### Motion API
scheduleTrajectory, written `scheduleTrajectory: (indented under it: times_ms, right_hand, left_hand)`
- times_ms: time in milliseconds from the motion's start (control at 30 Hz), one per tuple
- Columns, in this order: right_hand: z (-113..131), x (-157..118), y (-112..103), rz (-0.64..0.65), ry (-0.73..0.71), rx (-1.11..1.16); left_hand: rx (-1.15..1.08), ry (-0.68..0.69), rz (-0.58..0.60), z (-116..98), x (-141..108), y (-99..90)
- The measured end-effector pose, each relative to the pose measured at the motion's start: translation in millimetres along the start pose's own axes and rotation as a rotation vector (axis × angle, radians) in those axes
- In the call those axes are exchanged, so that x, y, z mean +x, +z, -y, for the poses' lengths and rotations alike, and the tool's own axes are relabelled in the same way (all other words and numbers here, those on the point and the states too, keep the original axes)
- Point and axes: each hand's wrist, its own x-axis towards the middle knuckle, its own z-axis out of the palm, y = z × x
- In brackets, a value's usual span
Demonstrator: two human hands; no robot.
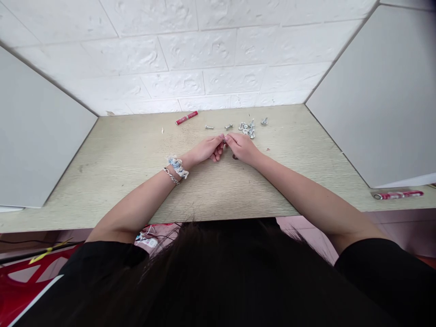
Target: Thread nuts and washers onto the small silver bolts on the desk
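Observation:
My left hand [211, 147] and my right hand [241, 146] meet over the middle of the wooden tabletop [218, 190]. Thumbs and fingertips of both pinch a small metal piece [224, 140] between them, mostly covered by the fingers. Just beyond the hands lie one bolt [209, 127] on the left and another bolt [228, 126] near the centre. A cluster of bolts, nuts and washers [251, 130] sits beyond my right hand, with a single bolt [265, 121] to its right. Something small and dark [235, 156] shows under my right hand.
A red pen-like tube [186, 118] lies near the white brick-patterned wall [218, 50]. Another red tube [398, 195] is at the front right edge. Grey-white panels stand at the left [41, 131] and right [378, 100]. A red plastic object [13, 295] is at the lower left.

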Motion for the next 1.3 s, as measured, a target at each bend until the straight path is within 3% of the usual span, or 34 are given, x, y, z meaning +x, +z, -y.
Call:
scheduleTrajectory:
  times_ms: [867,1033,1300]
  right_hand:
    - [-2.8,1.7,0.9,-0.076,0.039,-0.067]
    - [-7.9,5.0,0.8,-0.023,-0.058,-0.126]
    - [-0.3,0.2,1.5,-0.021,0.009,-0.06]
  left_hand:
    - [-0.024,-0.012,0.007,2.8,4.5,-1.1]
    - [-0.011,-0.013,0.002,1.6,2.1,-1.1]
    - [0.012,-0.012,0.009,1.8,4.5,-0.7]
